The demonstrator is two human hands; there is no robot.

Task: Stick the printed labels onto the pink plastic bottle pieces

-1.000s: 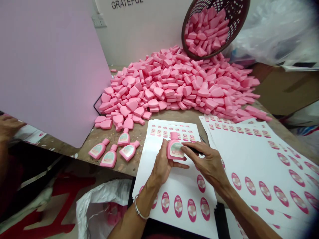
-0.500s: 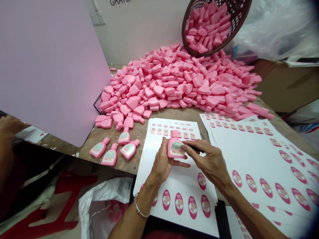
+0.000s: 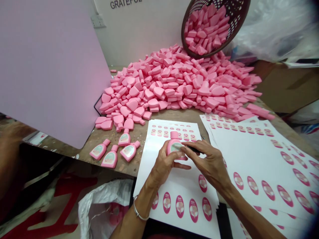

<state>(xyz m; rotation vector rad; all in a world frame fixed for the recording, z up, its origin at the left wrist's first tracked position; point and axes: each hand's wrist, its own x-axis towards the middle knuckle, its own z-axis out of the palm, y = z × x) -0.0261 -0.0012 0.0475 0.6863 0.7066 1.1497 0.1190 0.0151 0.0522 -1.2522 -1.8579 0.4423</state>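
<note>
A small pink bottle [image 3: 173,136] with a pale green label stands upright in my left hand [image 3: 163,164], which is closed round it with the thumb across the label's lower part. My right hand [image 3: 209,159] is closed on a slim black tool [image 3: 193,149], mostly hidden by the fingers, so its kind does not show. Its fingertips touch the label's right edge. Beneath both hands lies a stack of sticker sheets [image 3: 178,176] with oval pink labels along the near part. Several labelled bottles [image 3: 109,157] lie on the table to the left.
A big heap of unlabelled pink bottles [image 3: 169,83] covers the back of the table [image 3: 136,162]. A tipped brown basket [image 3: 240,16] spills more. More sticker sheets [image 3: 244,146] lie at right. A pink panel [image 3: 50,66] stands left, another person's blurred arm [image 3: 12,149] beside it. Below is an open bag [image 3: 86,205].
My left thumb has come over onto the lower part of the bottle's label. My right fingers stay at the label's right side. The view has shifted slightly.
</note>
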